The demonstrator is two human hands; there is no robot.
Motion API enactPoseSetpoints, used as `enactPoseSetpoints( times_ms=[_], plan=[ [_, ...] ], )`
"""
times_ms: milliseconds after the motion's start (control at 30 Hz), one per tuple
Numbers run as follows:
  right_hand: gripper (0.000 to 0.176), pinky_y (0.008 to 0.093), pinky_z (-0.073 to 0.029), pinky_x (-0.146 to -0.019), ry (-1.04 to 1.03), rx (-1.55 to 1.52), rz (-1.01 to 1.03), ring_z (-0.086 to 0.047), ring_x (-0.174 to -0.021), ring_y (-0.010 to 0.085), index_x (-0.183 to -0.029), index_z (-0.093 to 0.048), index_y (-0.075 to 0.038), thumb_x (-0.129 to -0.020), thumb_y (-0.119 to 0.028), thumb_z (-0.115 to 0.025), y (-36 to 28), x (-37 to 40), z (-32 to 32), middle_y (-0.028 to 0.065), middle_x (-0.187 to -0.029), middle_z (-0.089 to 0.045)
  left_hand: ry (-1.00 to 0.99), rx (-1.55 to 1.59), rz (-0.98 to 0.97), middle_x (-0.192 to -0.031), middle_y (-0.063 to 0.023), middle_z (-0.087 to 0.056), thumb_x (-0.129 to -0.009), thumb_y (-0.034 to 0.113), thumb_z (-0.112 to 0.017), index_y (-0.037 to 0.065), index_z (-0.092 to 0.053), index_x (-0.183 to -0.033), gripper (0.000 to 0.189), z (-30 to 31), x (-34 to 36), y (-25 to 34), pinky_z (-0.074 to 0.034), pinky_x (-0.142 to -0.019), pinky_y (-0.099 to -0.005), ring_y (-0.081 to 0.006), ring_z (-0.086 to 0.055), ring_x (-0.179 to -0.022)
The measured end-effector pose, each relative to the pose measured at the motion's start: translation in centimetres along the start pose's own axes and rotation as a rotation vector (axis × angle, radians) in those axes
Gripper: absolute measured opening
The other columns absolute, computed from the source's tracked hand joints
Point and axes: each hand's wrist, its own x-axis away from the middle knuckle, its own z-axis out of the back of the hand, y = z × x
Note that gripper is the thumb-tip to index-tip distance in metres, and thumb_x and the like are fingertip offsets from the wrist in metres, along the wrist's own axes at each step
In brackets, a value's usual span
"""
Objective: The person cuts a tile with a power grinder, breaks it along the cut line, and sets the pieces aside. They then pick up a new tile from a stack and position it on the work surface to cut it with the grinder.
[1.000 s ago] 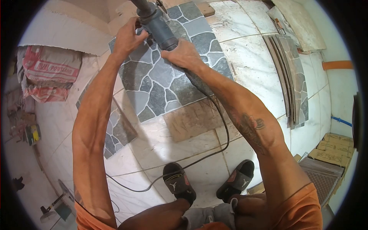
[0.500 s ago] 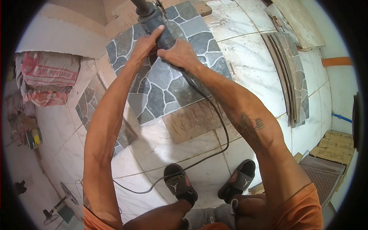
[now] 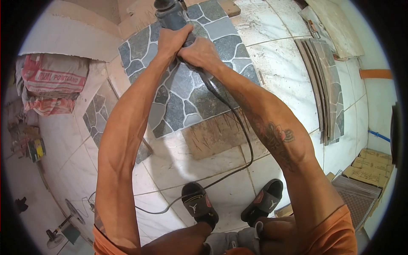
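A dark corded power tool (image 3: pixel 172 18) is over the far part of a grey stone-patterned tile (image 3: pixel 180 83). My left hand (image 3: pixel 172 41) is wrapped round the tool's body, its thumb across the top. Just right of it, my right hand (image 3: pixel 199 53) grips the rear end, where the black cord (image 3: pixel 244 127) comes out. The cord curves down over the tile edge and past my feet. Under the tile's near edge lies a worn brown board (image 3: pixel 214 134). The tool's front end is partly cut off at the top of the view.
Several stone-patterned tiles (image 3: pixel 325 89) lean in a row at the right. Another such tile (image 3: pixel 97 117) lies at the left, near cement bags (image 3: pixel 55 83). A small fan (image 3: pixel 55 239) stands at lower left. Cardboard boxes (image 3: pixel 367 170) are at lower right. My sandals (image 3: pixel 199 203) are on the floor.
The tool has moved slightly right and up in view, partly out at the top. My left hand has shifted right, closer to my right hand, its fingers now more over the tool.
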Motion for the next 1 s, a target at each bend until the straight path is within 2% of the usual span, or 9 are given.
enactPoseSetpoints(
  times_ms=[133,233,367,467,500,600,733,833,1000],
  plan=[
    [0.066,0.0438,-0.056,-0.088,0.022,0.001,0.009,-0.07,-0.102,0.043,-0.096,-0.071,0.013,-0.068,-0.047,-0.073,0.2,-0.3,-0.3,0.034,-0.101,-0.069,-0.044,0.008,0.023,-0.09,-0.0228,-0.073,-0.066,0.044,-0.08,-0.013,-0.071,-0.084,0.061,0.3,0.4,0.8,-0.054,-0.073,-0.0377,-0.0261,-0.072,-0.084],
    [0.066,0.043,-0.056,-0.087,0.0,-0.015,-0.026,-0.07,-0.1,0.0421,-0.095,-0.071,0.012,-0.067,-0.047,-0.074,-0.4,0.5,0.3,0.0327,-0.101,-0.07,-0.035,-0.041,0.008,-0.091,-0.0217,-0.071,-0.072,0.045,-0.077,-0.013,-0.068,-0.091,0.062,0.5,0.0,-0.2,-0.054,-0.073,-0.0373,-0.0279,-0.071,-0.08],
    [0.064,0.0415,-0.056,-0.086,-0.02,-0.046,-0.081,-0.071,-0.098,0.0406,-0.095,-0.072,0.01,-0.066,-0.047,-0.074,-0.1,0.6,0.7,0.0301,-0.099,-0.071,-0.18,0.281,0.053,-0.098,-0.0214,-0.066,-0.087,0.035,-0.064,-0.011,-0.056,-0.112,0.053,4.4,0.4,-1.3,-0.052,-0.079,-0.0399,-0.0311,-0.067,-0.075],
    [0.062,0.0411,-0.056,-0.086,-0.028,-0.068,-0.096,-0.072,-0.097,0.0393,-0.096,-0.072,0.008,-0.065,-0.046,-0.074,-0.4,0.8,0.8,0.0289,-0.098,-0.072,0.097,-0.314,-0.439,-0.107,-0.0248,-0.066,-0.087,0.031,-0.065,-0.007,-0.055,-0.122,0.052,6.2,-1.5,-3.3,-0.052,-0.084,-0.041,-0.0295,-0.068,-0.089],
    [0.062,0.041,-0.056,-0.086,-0.031,-0.055,-0.101,-0.072,-0.097,0.0388,-0.096,-0.072,0.008,-0.065,-0.046,-0.074,-0.5,0.9,0.9,0.0287,-0.098,-0.072,0.086,-0.349,-0.507,-0.118,-0.0257,-0.065,-0.087,0.026,-0.066,-0.005,-0.053,-0.131,0.056,6.7,-1.7,-3.1,-0.052,-0.09,-0.0405,-0.0303,-0.067,-0.103],
    [0.062,0.041,-0.056,-0.086,-0.035,-0.004,-0.108,-0.072,-0.098,0.0377,-0.097,-0.072,0.007,-0.066,-0.046,-0.074,-0.8,1.0,0.8,0.0283,-0.099,-0.072,-0.053,-0.249,-0.626,-0.127,-0.0246,-0.063,-0.084,0.024,-0.069,-0.005,-0.05,-0.136,0.062,7.5,-3.3,-2.2,-0.052,-0.095,-0.0394,-0.0327,-0.067,-0.107],
    [0.06,0.0432,-0.056,-0.082,-0.01,0.007,-0.025,-0.072,-0.089,0.0391,-0.094,-0.072,0.006,-0.067,-0.048,-0.072,-0.3,1.1,0.5,0.0278,-0.089,-0.071,-0.07,-0.355,-0.588,-0.125,-0.0215,-0.066,-0.083,0.019,-0.072,-0.004,-0.052,-0.134,0.06,7.7,-3.0,-1.0,-0.052,-0.097,-0.0386,-0.0321,-0.067,-0.109],
    [0.065,0.0413,-0.057,-0.087,-0.047,0.016,-0.071,-0.071,-0.099,0.0387,-0.101,-0.071,0.008,-0.066,-0.047,-0.076,-0.4,1.0,0.6,0.0284,-0.102,-0.071,-0.068,-0.441,-0.643,-0.124,-0.0215,-0.066,-0.083,0.015,-0.072,-0.004,-0.052,-0.132,0.056,8.4,-4.1,-1.7,-0.053,-0.098,-0.0384,-0.0313,-0.068,-0.111],
    [0.068,0.0412,-0.056,-0.088,-0.018,0.051,-0.038,-0.071,-0.099,0.0399,-0.102,-0.069,0.01,-0.066,-0.047,-0.076,-0.6,1.3,0.6,0.0302,-0.102,-0.071,-0.045,-0.495,-0.695,-0.119,-0.0209,-0.069,-0.081,0.018,-0.074,-0.005,-0.055,-0.126,0.054,8.9,-3.6,-0.8,-0.052,-0.098,-0.0386,-0.032,-0.068,-0.111]
  ],
)
